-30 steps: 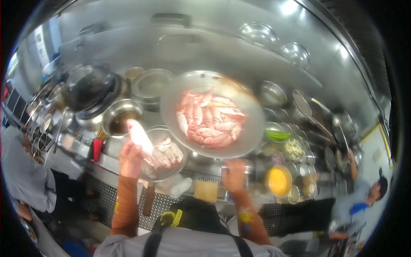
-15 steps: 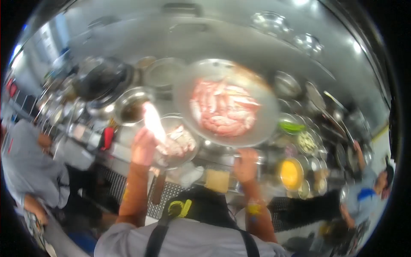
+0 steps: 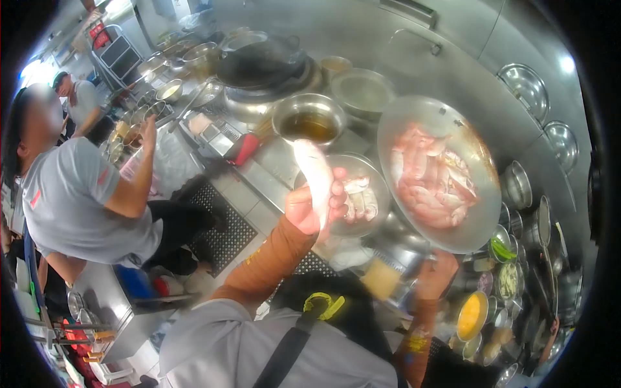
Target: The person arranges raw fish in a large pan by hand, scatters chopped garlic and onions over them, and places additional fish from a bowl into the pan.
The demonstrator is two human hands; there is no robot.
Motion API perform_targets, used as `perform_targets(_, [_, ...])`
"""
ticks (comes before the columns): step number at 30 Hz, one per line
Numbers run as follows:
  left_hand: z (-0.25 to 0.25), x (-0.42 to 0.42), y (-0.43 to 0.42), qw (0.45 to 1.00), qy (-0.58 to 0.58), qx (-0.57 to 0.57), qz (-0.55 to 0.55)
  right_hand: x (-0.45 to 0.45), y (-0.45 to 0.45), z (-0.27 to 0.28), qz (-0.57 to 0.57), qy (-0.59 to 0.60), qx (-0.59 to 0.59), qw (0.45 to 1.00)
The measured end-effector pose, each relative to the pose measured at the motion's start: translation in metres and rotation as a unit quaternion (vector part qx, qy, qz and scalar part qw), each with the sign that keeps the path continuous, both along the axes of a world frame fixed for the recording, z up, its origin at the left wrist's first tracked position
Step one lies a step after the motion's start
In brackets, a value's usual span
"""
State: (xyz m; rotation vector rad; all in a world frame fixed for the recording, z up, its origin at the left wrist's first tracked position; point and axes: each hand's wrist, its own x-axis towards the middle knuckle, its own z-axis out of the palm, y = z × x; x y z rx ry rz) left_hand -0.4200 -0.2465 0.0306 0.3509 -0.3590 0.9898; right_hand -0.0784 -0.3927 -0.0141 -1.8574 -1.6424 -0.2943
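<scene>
A pale pink fish [image 3: 312,173] lies in my left hand [image 3: 315,205], whose fingers curl round it. Beneath and behind that hand is a metal bowl [image 3: 381,187] with several more fish [image 3: 361,200] in it. To the right, a large wok [image 3: 446,242] holds a heap of pink fish [image 3: 430,174]. My right hand [image 3: 438,275] is closed at the wok's lower edge, where its handle would be; the grip itself is blurred.
A pot of brown liquid [image 3: 309,123] stands behind the fish bowl. A black wok [image 3: 262,61] is at the back. On the right are a bowl of yellow liquid [image 3: 472,315] and green vegetables [image 3: 501,249]. A co-worker [image 3: 90,194] stands at left with a raised hand.
The view has turned left, so the wok and bowls appear further right and the co-worker at left shows more fully. The fish is still in my left hand, now more upright.
</scene>
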Motion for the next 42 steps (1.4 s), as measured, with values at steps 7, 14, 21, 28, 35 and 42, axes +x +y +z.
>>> perform_targets(7, [0.001, -0.003, -0.004, 0.999, 0.032, -0.012, 0.007, 0.000, 0.000, 0.002, 0.005, 0.001, -0.001, 1.000])
perform_targets(14, [0.020, -0.004, -0.002, 0.946, 0.278, -0.009, 0.168, 0.001, 0.000, 0.001, 0.009, -0.006, 0.004, 1.000])
perform_targets(21, [0.035, 0.001, 0.000, 0.889, 0.346, 0.039, 0.297, 0.000, 0.001, 0.001, 0.005, -0.013, 0.002, 1.000])
perform_targets(28, [0.039, 0.004, -0.002, 0.875, 0.374, 0.056, 0.302, -0.002, 0.001, 0.004, -0.003, -0.005, -0.011, 1.000])
perform_targets(35, [0.036, 0.009, -0.002, 0.880, 0.364, 0.030, 0.303, -0.002, 0.001, 0.002, 0.014, -0.019, -0.003, 1.000])
perform_targets(42, [0.031, 0.008, -0.005, 0.877, 0.371, 0.024, 0.304, -0.001, -0.003, 0.005, 0.015, -0.026, 0.001, 1.000])
